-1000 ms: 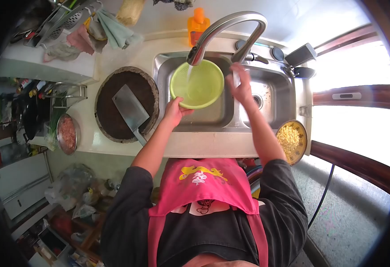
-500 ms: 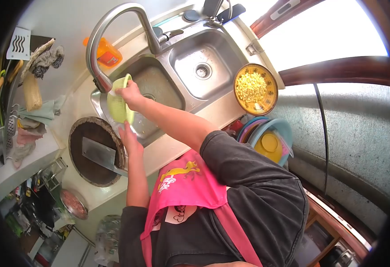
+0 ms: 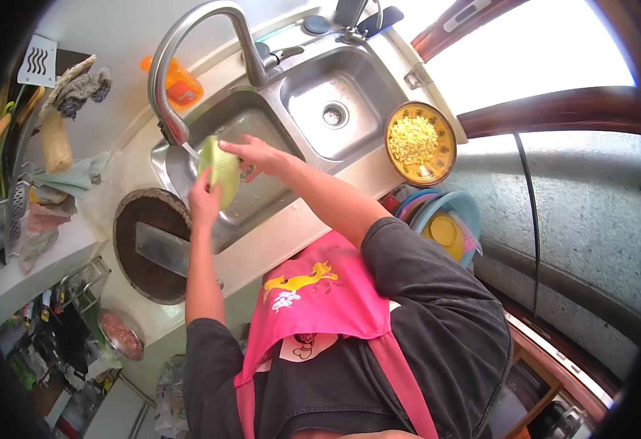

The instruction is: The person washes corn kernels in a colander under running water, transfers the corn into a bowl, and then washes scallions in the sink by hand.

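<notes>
A light green perforated basket (image 3: 222, 175) is tilted on its side over the left basin of the steel sink (image 3: 273, 121). My left hand (image 3: 205, 199) grips its near left edge. My right hand (image 3: 256, 155) has its fingers at the basket's upper right side, with the thumb and fingers partly spread; the contact is partly hidden. Just above the basket is the spout of the curved faucet (image 3: 175, 132), and a thin stream of water comes out of it.
Left of the sink, a cleaver (image 3: 161, 249) lies on a round dark chopping board (image 3: 134, 274). A bowl of yellow kernels (image 3: 413, 141) stands at the right counter edge. A bowl of minced meat (image 3: 121, 333) is at lower left, an orange bottle (image 3: 181, 86) behind the sink.
The view has swung round since the earliest frame. The basket has gone from upright to tilted, and my right hand has come from near the faucet handle to the basket.
</notes>
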### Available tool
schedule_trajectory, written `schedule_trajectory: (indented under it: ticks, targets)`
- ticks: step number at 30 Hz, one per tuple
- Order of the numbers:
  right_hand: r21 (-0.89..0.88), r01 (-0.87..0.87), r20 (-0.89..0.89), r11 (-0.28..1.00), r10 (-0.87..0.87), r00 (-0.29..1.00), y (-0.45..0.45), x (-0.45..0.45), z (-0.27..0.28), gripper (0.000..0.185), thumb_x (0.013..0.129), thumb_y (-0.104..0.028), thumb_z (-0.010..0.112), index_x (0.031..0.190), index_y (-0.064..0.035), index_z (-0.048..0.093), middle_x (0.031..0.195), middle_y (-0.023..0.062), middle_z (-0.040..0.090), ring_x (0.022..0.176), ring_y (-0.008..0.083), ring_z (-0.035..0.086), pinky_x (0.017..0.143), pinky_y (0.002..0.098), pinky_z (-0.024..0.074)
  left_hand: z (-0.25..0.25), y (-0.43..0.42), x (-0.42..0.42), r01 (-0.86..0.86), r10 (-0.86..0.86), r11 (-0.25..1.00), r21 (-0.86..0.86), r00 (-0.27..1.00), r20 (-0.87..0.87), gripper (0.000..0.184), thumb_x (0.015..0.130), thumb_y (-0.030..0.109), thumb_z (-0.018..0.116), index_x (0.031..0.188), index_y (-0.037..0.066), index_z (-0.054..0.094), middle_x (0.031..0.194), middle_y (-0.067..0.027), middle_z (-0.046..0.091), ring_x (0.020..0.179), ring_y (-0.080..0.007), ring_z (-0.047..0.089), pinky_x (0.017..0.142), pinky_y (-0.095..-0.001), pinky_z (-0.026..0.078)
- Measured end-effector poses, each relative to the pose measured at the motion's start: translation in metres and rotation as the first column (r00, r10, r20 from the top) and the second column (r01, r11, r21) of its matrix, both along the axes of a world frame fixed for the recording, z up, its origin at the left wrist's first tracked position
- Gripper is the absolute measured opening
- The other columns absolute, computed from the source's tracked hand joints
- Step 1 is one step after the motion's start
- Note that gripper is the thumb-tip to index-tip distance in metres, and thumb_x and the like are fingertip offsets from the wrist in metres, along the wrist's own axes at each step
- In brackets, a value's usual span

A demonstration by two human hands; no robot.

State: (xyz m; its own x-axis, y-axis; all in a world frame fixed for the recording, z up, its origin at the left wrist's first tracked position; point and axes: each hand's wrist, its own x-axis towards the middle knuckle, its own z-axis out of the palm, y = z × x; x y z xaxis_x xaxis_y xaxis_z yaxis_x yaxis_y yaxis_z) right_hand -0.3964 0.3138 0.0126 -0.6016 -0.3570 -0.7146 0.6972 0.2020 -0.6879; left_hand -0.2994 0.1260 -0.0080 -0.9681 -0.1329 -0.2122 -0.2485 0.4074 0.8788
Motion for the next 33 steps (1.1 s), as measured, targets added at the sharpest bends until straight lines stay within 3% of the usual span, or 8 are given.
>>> schedule_trajectory:
  ticks: [4, 7, 10, 13, 16, 18, 22, 33]
  targets:
    - [-0.003, -0.213, -0.001, 0.977, 0.213, 0.977, -0.008, -0.019, -0.045, 0.078, 0.078, -0.029, 0.078, 0.132, 0.0117, 0.040, 0.117, 0.0268, 0.062, 0.088, 0.0323, 0.071, 0.060, 0.0406, 0.0627, -0.030, -0.006, 0.033, 0.230, -0.328, 0.881, -0.415, 0.927, -0.182, 0.060, 0.082, 0.002, 0.064, 0.139, 0.007, 0.049, 0.117, -0.0158, 0.066, 0.105, -0.0272, 0.064, 0.089, -0.0382, 0.049]
    - [0.064, 0.105, -0.211, 0.992, -0.089, 0.973, -0.010, 0.006, -0.057, 0.058, 0.081, -0.011, 0.068, 0.128, 0.0068, 0.040, 0.106, 0.0219, 0.063, 0.088, 0.0284, 0.070, 0.058, 0.0377, 0.0628, -0.028, -0.003, 0.054, -0.158, -0.092, 0.835, -0.527, 0.905, -0.416, 0.064, 0.085, 0.003, 0.064, 0.144, 0.006, 0.042, 0.131, -0.0167, 0.058, 0.109, -0.0305, 0.061, 0.094, -0.0415, 0.048]
    - [-0.077, 0.145, -0.248, 0.986, -0.160, 0.956, -0.002, 0.025, -0.036, 0.066, 0.082, -0.003, 0.064, 0.139, 0.0021, 0.032, 0.126, 0.0207, 0.052, 0.107, 0.0283, 0.062, 0.074, 0.0389, 0.0614, -0.047, 0.007, 0.051, -0.740, 0.674, 0.609, 0.286, 0.673, 0.304, 0.056, 0.088, 0.003, 0.064, 0.139, 0.001, 0.041, 0.136, -0.0167, 0.051, 0.107, -0.0323, 0.061, 0.095, -0.0425, 0.050]
    - [-0.193, 0.002, -0.329, 0.981, -0.066, 0.942, 0.007, 0.025, -0.070, 0.072, 0.085, -0.009, 0.066, 0.144, -0.0004, 0.028, 0.130, 0.0208, 0.049, 0.114, 0.0288, 0.058, 0.090, 0.0401, 0.0558, -0.051, 0.003, 0.048, -0.638, 0.551, 0.447, 0.627, 0.748, 0.369, 0.045, 0.089, 0.007, 0.066, 0.126, -0.002, 0.044, 0.128, -0.0153, 0.054, 0.105, -0.0325, 0.061, 0.091, -0.0395, 0.051]
    - [0.084, 0.053, -0.522, 0.995, -0.001, 0.853, 0.028, -0.011, -0.068, 0.080, 0.085, -0.025, 0.073, 0.146, -0.0011, 0.028, 0.137, 0.0218, 0.046, 0.120, 0.0299, 0.053, 0.101, 0.0412, 0.0452, -0.047, -0.005, 0.043, -0.680, 0.691, 0.670, 0.298, 0.718, 0.084, 0.038, 0.084, 0.009, 0.070, 0.114, 0.000, 0.048, 0.114, -0.0159, 0.062, 0.102, -0.0293, 0.064, 0.081, -0.0393, 0.052]
    - [0.162, 0.367, -0.672, 0.916, -0.170, 0.721, 0.056, -0.073, -0.069, 0.078, 0.079, -0.031, 0.077, 0.138, 0.0035, 0.039, 0.131, 0.0224, 0.051, 0.120, 0.0295, 0.051, 0.101, 0.0381, 0.0396, -0.017, -0.012, 0.046, -0.612, 0.584, 0.768, -0.187, 0.790, -0.188, 0.036, 0.084, 0.011, 0.068, 0.114, 0.002, 0.051, 0.103, -0.0181, 0.067, 0.097, -0.0307, 0.067, 0.078, -0.0420, 0.052]
    - [0.101, 0.530, -0.617, 0.842, -0.365, 0.697, 0.106, -0.181, -0.041, 0.084, 0.078, -0.028, 0.078, 0.145, 0.0004, 0.035, 0.137, 0.0169, 0.050, 0.124, 0.0306, 0.048, 0.105, 0.0390, 0.0372, 0.040, -0.027, 0.046, -0.549, 0.556, 0.774, -0.315, 0.828, -0.076, 0.026, 0.088, 0.017, 0.059, 0.108, -0.001, 0.059, 0.081, -0.0178, 0.070, 0.076, -0.0332, 0.071, 0.071, -0.0417, 0.054]
    - [-0.060, -0.192, -0.469, 0.979, 0.143, 0.872, 0.131, -0.069, 0.014, 0.060, 0.089, -0.023, 0.067, 0.141, -0.0023, 0.046, 0.131, 0.0158, 0.057, 0.103, 0.0208, 0.064, 0.081, 0.0349, 0.0528, -0.031, -0.014, 0.054, -0.526, -0.188, 0.581, 0.622, 0.656, 0.731, 0.035, 0.091, 0.031, 0.055, 0.103, 0.001, 0.069, 0.089, -0.0213, 0.072, 0.060, -0.0243, 0.068, 0.040, -0.0241, 0.045]
